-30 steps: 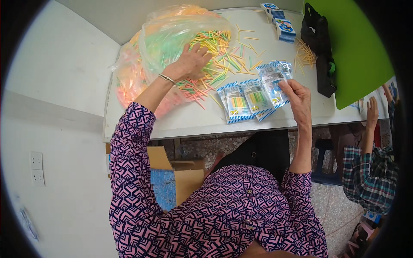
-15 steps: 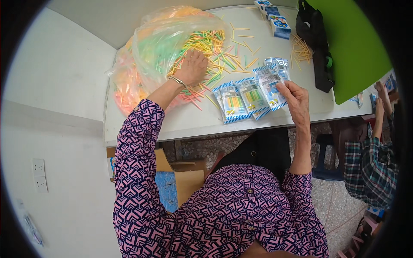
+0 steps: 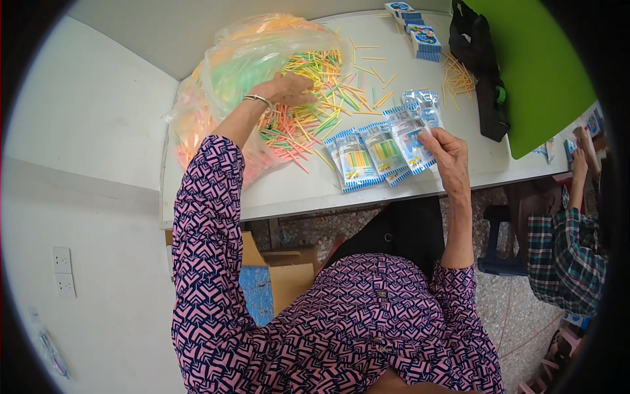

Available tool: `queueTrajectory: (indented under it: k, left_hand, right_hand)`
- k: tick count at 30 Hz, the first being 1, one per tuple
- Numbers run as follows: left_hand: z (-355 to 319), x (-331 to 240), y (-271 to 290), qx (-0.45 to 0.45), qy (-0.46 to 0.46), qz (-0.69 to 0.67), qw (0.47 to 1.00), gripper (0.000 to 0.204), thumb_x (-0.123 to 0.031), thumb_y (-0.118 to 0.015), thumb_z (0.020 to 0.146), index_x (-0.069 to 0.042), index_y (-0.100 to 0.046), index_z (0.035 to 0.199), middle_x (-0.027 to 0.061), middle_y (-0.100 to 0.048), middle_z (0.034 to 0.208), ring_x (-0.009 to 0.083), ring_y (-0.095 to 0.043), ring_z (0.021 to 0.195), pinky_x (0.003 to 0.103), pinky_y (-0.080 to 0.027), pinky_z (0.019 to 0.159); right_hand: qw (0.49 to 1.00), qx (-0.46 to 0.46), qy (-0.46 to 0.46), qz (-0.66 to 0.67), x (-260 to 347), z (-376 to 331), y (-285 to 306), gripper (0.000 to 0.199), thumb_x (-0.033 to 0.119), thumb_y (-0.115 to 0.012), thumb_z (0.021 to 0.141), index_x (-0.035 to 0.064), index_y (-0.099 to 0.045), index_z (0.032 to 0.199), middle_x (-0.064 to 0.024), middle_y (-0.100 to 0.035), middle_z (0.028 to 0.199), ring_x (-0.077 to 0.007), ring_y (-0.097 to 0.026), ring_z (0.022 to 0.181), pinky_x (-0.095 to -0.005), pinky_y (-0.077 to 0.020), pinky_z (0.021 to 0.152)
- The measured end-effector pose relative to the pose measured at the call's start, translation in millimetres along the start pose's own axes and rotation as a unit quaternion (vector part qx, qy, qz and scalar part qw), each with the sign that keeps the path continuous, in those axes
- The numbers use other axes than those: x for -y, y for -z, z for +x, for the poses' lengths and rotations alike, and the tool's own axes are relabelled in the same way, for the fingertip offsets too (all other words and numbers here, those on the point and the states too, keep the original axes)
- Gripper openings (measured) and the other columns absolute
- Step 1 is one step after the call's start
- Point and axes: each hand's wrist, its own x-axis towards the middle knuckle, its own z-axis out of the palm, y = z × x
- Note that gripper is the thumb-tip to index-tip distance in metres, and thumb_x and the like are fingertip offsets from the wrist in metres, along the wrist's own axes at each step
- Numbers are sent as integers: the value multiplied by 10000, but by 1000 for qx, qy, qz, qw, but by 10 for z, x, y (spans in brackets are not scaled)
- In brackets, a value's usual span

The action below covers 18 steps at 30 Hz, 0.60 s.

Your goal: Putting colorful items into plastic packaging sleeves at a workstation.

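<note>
My left hand (image 3: pixel 292 88) lies over a heap of thin coloured sticks (image 3: pixel 298 125) at the mouth of a large clear plastic bag (image 3: pixel 226 79). Its fingers bend down toward the sticks; their tips are hidden, so I cannot tell if they grip any. With thumb and fingers closed, my right hand (image 3: pixel 449 154) pinches the edge of a small clear packet with blue striped ends (image 3: pixel 408 138). Left of it, overlapping packets with coloured sticks showing inside (image 3: pixel 357 157) lie fanned on the white table (image 3: pixel 275 202). Behind the pinched packet is another packet (image 3: pixel 426 104).
Stacks of blue and white cards (image 3: pixel 425 43) stand at the back, near loose yellowish sticks (image 3: pixel 459 77). A black holder (image 3: pixel 489 92) stands beside a green panel (image 3: pixel 551 72). A co-worker in a checked sleeve (image 3: pixel 571 256) sits at the right. Cardboard (image 3: pixel 292 282) is below the table.
My left hand has shifted slightly left and turned, its fingers now pointing right across the sticks. More pink sticks show below it. My right hand stays on the packet.
</note>
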Motion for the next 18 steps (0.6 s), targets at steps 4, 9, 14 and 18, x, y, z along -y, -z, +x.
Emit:
queueTrajectory:
  k: [4, 9, 14, 18]
  left_hand:
    - [-34, -6, 51, -52, 6, 68, 996, 324, -264, -549, 814, -80, -549, 1081, 111, -534, 1160, 295, -438, 1154, 521, -300, 970]
    - [130, -97, -96, -91, -6, 198, 976, 325, -140, -545, 754, -63, -582, 1068, 102, -552, 1119, 276, -456, 1131, 499, -312, 964]
    - [327, 11, -442, -186, 29, 202, 961, 247, -184, -517, 800, -56, -589, 999, 92, -562, 1061, 239, -495, 1065, 474, -343, 930]
    - [371, -19, -447, -226, 25, 211, 951, 220, -192, -483, 828, -61, -584, 973, 86, -575, 1021, 239, -516, 1017, 453, -368, 889]
  right_hand:
    - [1000, -7, -9, 16, 2, -6, 13, 189, 162, -617, 865, -7, -639, 784, 55, -527, 641, -8, -427, 585, -174, -323, 518]
    - [1000, 6, -8, 12, -19, 1, -24, 191, 161, -617, 864, -6, -636, 773, 52, -526, 634, -9, -426, 576, -174, -326, 512]
    - [1000, 6, -10, 14, -20, -18, -9, 196, 165, -618, 863, -10, -639, 778, 44, -531, 631, -8, -433, 574, -176, -337, 515]
    - [1000, -1, -8, 17, 23, -59, 48, 201, 167, -619, 863, -15, -638, 781, 43, -532, 633, -8, -435, 577, -177, -338, 516]
